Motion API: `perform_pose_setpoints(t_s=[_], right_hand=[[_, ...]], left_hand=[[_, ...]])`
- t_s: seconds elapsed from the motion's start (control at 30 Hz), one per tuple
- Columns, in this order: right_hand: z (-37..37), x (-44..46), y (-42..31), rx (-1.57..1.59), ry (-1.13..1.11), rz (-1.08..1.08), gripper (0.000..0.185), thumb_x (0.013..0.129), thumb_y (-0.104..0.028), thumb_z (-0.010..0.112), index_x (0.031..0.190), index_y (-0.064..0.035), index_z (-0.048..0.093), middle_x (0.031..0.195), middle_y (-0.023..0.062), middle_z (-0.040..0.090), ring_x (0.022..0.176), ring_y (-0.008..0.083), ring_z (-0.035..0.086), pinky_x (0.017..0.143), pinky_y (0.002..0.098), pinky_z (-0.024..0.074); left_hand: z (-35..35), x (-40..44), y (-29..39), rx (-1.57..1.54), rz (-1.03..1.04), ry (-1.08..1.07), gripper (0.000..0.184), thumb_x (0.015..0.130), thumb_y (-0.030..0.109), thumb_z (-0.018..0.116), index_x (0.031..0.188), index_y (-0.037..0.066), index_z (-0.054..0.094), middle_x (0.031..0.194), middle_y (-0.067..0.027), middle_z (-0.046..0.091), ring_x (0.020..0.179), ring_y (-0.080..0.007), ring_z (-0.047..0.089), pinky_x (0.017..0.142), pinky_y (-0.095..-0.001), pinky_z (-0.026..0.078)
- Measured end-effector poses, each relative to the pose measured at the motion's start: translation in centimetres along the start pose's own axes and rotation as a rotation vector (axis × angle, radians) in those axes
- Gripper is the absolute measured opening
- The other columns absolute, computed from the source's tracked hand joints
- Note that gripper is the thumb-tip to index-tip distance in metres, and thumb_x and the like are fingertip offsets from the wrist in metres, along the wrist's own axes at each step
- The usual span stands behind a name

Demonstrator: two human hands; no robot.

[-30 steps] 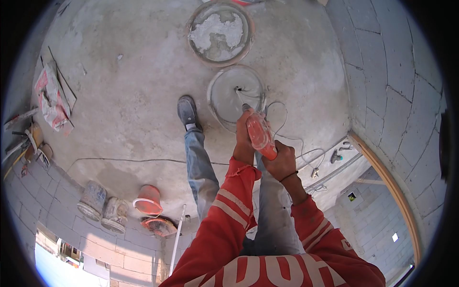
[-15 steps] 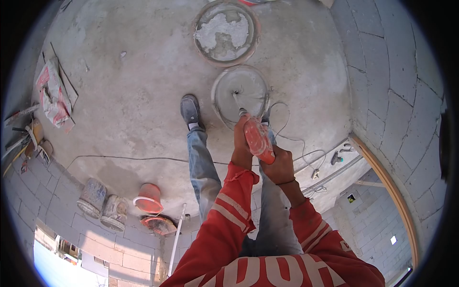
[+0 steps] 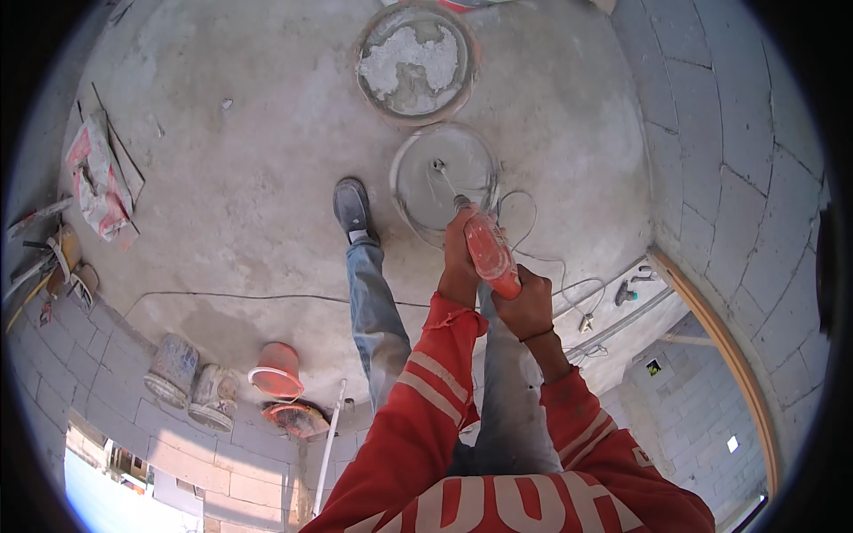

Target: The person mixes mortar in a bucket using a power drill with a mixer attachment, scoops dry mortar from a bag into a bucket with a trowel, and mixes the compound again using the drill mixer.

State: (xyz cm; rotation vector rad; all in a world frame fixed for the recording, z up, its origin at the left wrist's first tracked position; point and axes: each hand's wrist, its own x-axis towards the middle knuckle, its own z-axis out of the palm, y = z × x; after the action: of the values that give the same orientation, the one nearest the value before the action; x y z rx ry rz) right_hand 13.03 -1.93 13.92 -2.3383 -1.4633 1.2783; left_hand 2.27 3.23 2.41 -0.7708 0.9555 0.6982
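Red power mixer (image 3: 491,253), 1 pc., held two-handed, rod-down over round tub (image 3: 394,182) w/ wet grey mix (image 3: 425,194).
L hand (image 3: 458,256): closed round front end of mixer, nr. the chuck. R hand (image 3: 526,306): closed on rear end. Mixer tilted, betw. the person's legs & tub; rod (image 3: 449,180) runs into the mix, lower end hidden. Cable (image 3: 536,213) loops on flr. to R of tub. 2nd round tub (image 3: 418,119), just beyond the 1st, w/ pale, lumpy matl. Also on flr. (image 3: 240,222), well off to L: 1 red bucket (image 3: 278,357), 2 stained pails (image 3: 171,360), 1 red-&-white bag (image 3: 93,178), crumpled.
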Motion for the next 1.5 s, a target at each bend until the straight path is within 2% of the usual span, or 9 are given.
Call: perform_pose_setpoints(t_s=[0.23, 0.37, 0.77, 0.87, 1.07, 1.27, 1.37, 1.47, 1.5], right_hand=[[-0.4, -1.5, 0.6, 0.008, -0.008, 0.090, 0.026, 0.075, -0.007, 0.072, 0.099, 0.0035, 0.070, 0.082, 0.0246, 0.073, 0.082, 0.0446, 0.073, 0.071, 0.0442, 0.0579], [0.2, -3.0, 1.1, 0.053, -0.002, 0.134, 0.024, 0.076, -0.013, 0.077, 0.094, 0.0012, 0.070, 0.080, 0.0258, 0.072, 0.080, 0.0483, 0.071, 0.071, 0.0503, 0.0582], [1.5, -5.6, 1.6, 0.024, -0.039, 0.147, 0.023, 0.074, -0.014, 0.077, 0.090, -0.0009, 0.068, 0.077, 0.0248, 0.071, 0.078, 0.0475, 0.071, 0.069, 0.0515, 0.0576], [1.1, -5.6, 0.8, -0.001, -0.049, 0.139, 0.022, 0.073, -0.014, 0.077, 0.089, -0.0009, 0.067, 0.076, 0.0241, 0.070, 0.077, 0.0474, 0.071, 0.068, 0.0516, 0.0571], [1.7, -5.9, 1.2, 0.004, -0.061, 0.106, 0.021, 0.073, -0.014, 0.077, 0.085, -0.0009, 0.065, 0.073, 0.0240, 0.069, 0.074, 0.0479, 0.070, 0.066, 0.0521, 0.0560], [2.2, -5.2, 0.8, 0.030, -0.037, 0.065, 0.020, 0.074, -0.013, 0.076, 0.084, -0.0009, 0.065, 0.072, 0.0241, 0.068, 0.072, 0.0481, 0.069, 0.064, 0.0522, 0.0556], [2.3, -4.7, 0.7, 0.022, -0.040, 0.045, 0.020, 0.074, -0.013, 0.076, 0.084, -0.0007, 0.065, 0.072, 0.0243, 0.068, 0.072, 0.0480, 0.069, 0.064, 0.0518, 0.0558], [1.9, -3.9, -0.1, 0.056, -0.037, 0.051, 0.020, 0.074, -0.013, 0.077, 0.084, -0.0004, 0.065, 0.072, 0.0243, 0.068, 0.072, 0.0478, 0.070, 0.065, 0.0516, 0.0562], [1.8, -3.7, -0.1, 0.047, -0.037, 0.053, 0.021, 0.074, -0.013, 0.077, 0.085, -0.0002, 0.065, 0.072, 0.0244, 0.069, 0.073, 0.0477, 0.070, 0.065, 0.0516, 0.0564]], left_hand=[[-0.8, 0.6, -1.8, 0.052, -0.072, -0.024, 0.037, 0.090, 0.038, 0.072, 0.114, 0.015, 0.054, 0.103, -0.0115, 0.061, 0.080, -0.0312, 0.065, 0.067, -0.0468, 0.056], [-1.7, 0.1, -2.9, 0.085, -0.053, 0.064, 0.039, 0.091, 0.040, 0.070, 0.110, 0.009, 0.056, 0.102, -0.0115, 0.062, 0.077, -0.0304, 0.065, 0.064, -0.0458, 0.056], [-4.6, -2.0, -3.6, 0.039, -0.065, 0.087, 0.032, 0.091, 0.037, 0.070, 0.108, 0.013, 0.057, 0.101, -0.0120, 0.062, 0.073, -0.0329, 0.064, 0.065, -0.0462, 0.057], [-6.4, -1.4, -3.5, 0.087, -0.077, 0.068, 0.037, 0.091, 0.038, 0.071, 0.116, 0.016, 0.056, 0.113, -0.0139, 0.062, 0.087, -0.0336, 0.065, 0.074, -0.0501, 0.056], [-7.2, -1.9, -3.3, 0.049, -0.046, 0.024, 0.040, 0.090, 0.040, 0.070, 0.117, 0.014, 0.056, 0.113, -0.0138, 0.061, 0.088, -0.0349, 0.065, 0.075, -0.0505, 0.057], [-7.4, -1.3, -2.0, 0.041, -0.076, 0.068, 0.040, 0.091, 0.041, 0.069, 0.116, 0.013, 0.056, 0.107, -0.0131, 0.062, 0.084, -0.0338, 0.065, 0.070, -0.0494, 0.057], [-7.6, -0.7, -1.7, 0.034, -0.068, -0.027, 0.041, 0.090, 0.041, 0.069, 0.114, 0.011, 0.056, 0.103, -0.0122, 0.062, 0.080, -0.0322, 0.065, 0.067, -0.0478, 0.056], [-4.4, -2.0, -0.9, 0.035, -0.014, 0.059, 0.041, 0.092, 0.040, 0.066, 0.101, 0.001, 0.060, 0.081, -0.0128, 0.062, 0.067, -0.0304, 0.065, 0.059, -0.0433, 0.055], [-3.8, -2.1, -0.7, 0.041, -0.001, 0.059, 0.041, 0.092, 0.040, 0.066, 0.101, 0.001, 0.059, 0.083, -0.0126, 0.062, 0.067, -0.0304, 0.064, 0.059, -0.0432, 0.056]])
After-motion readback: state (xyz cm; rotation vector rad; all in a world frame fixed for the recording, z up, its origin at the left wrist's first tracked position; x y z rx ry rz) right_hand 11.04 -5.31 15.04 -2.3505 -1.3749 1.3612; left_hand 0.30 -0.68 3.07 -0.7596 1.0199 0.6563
